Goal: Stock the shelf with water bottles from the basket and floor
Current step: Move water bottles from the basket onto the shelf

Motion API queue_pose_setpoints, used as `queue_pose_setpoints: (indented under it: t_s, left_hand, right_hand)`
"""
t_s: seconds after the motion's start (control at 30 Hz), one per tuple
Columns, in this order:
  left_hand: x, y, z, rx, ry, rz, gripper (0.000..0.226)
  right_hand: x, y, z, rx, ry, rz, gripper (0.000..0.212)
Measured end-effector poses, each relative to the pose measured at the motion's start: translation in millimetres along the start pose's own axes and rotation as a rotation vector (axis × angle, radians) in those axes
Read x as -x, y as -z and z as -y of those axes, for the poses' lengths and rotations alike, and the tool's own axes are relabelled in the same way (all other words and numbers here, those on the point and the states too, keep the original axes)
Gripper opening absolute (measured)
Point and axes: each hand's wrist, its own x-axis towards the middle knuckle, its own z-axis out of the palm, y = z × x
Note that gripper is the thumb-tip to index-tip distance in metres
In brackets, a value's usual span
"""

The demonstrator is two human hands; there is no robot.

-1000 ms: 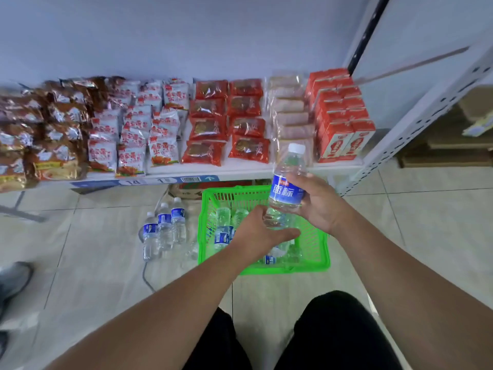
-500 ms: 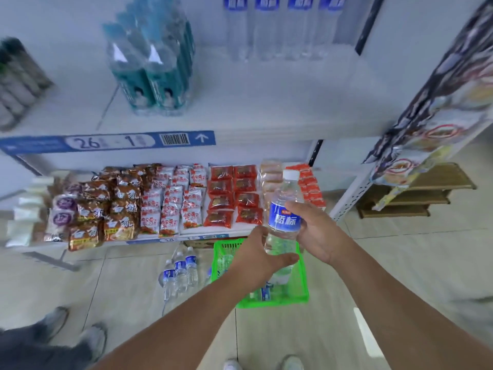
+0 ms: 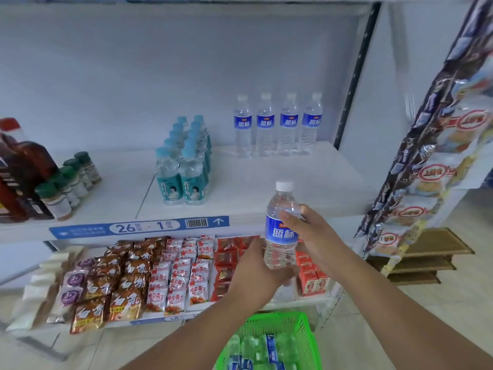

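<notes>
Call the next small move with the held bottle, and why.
Probably carry the water bottle, gripped by the left hand and right hand, up onto the shelf and stand it before the four matching blue-label bottles; that spot is bare.

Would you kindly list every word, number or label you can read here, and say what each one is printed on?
"蓝标": blue label of the held water bottle.
"蓝标": labels of the four shelf bottles.
"26" and "1", beside a barcode and an up arrow: blue shelf tag.
"白象": brown noodle packets.
"14": lower shelf tag, faint.
Teal bottle pack, red-and-white sachets and hanging snack strip: print too blurred to read.
</notes>
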Motion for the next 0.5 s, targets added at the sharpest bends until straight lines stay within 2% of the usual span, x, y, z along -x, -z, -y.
queue_pose_setpoints:
  t_s: [0.1,0.17,0.23,0.5]
  left_hand:
    - [-30.2,8.5,-22.2,-0.041,-0.015,-0.050,0.057]
    - [-52.3,14.2,-31.4,-0.090,-0.029,-0.082,0.057]
    - [-75.9,20.0,-36.7,-0.123,-0.035,-0.118,0.057]
    - [-172.5,32.6,-21.6,-0.179,0.018,-0.258,0.060]
  right_hand:
    - [-21.9,5.6,30.7,0.050,0.042,0.016,0.056]
    - [-41.1,9.2,45.9,0.103,0.051,0.041,0.038]
    - [-64.1,12.2,58.5,0.157,0.040,0.054,0.030]
    - [-166.7,12.4,79.1,0.228,-0.091,0.194,0.061]
